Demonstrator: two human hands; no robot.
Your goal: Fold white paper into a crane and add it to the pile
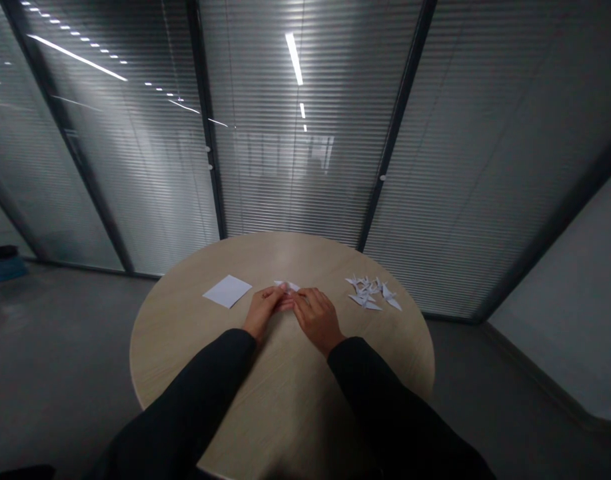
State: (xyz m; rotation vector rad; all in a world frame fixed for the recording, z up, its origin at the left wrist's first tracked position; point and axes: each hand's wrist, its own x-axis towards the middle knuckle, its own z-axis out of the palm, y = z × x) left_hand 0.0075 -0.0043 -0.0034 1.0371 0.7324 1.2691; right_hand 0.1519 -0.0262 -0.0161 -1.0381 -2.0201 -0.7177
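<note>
Both my hands meet over the middle of the round table, holding a small folded piece of white paper (291,286) between them. My left hand (266,307) grips it from the left, thumb on top and fingers beneath. From the other side my right hand (316,315) pinches its near edge. Much of the paper is hidden by my fingers; only its far edge shows. To the left lies a flat white paper square (228,291). On the right rests a loose pile of folded white paper cranes (366,293).
The round wooden table (185,353) has its far edge close to a glass partition with blinds (295,180). A blue bin with a black top (5,265) stands on the floor at far left. A pale wall (560,320) rises at the right.
</note>
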